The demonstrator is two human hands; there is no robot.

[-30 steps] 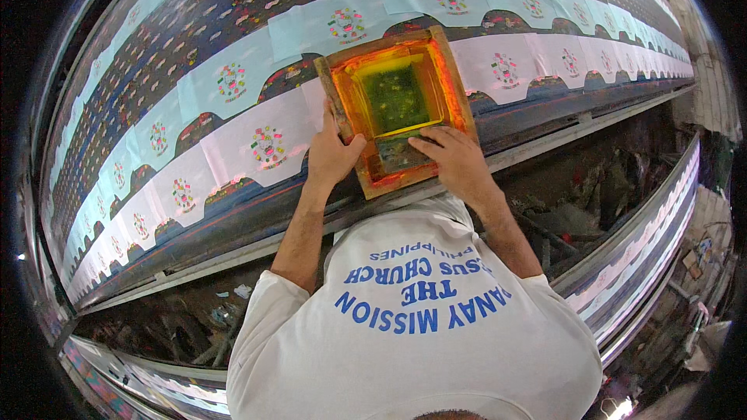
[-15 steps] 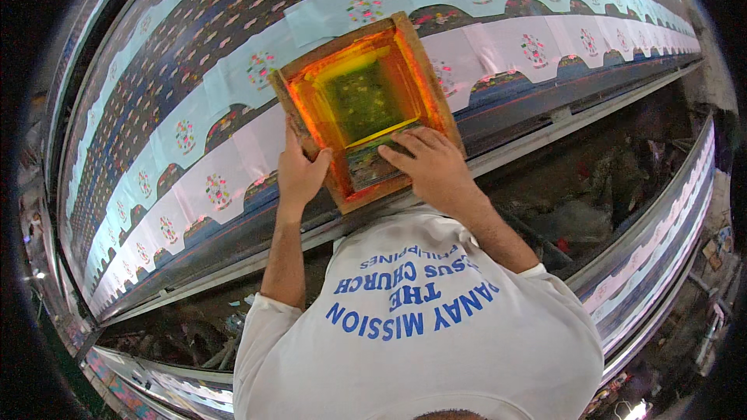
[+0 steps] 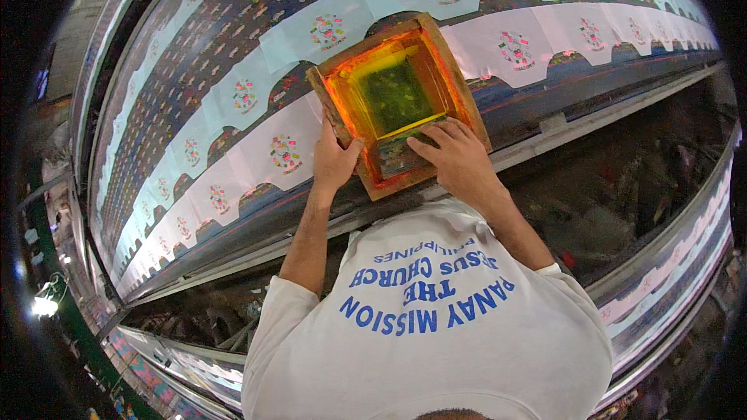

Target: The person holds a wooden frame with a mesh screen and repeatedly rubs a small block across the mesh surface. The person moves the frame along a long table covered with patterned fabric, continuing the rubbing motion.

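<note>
A wooden printing screen (image 3: 356, 169) with an orange rim and a dark green, yellow-edged middle is tilted over rows of pale blue and pink cloth panels (image 3: 480, 39). My left hand (image 3: 334, 157) is closed on its left side. The fingers of my right hand (image 3: 455, 157) curl over a dark yellow-edged bar (image 3: 401, 149) across the lower part inside the screen. The panels bear small colourful round prints, some hidden under the screen.
The long printing table's metal rail (image 3: 537, 140) runs below the panels, beside a dark, cluttered gap (image 3: 583, 187). More printed strips (image 3: 677, 249) lie at the lower right. A bright lamp (image 3: 45, 303) glows at far left. My white shirt fills the bottom.
Compared with half a second ago, the screen sits slightly farther left on the panels, uncovering the pink print at its right. Both hands move with it. The camera view has also shifted.
</note>
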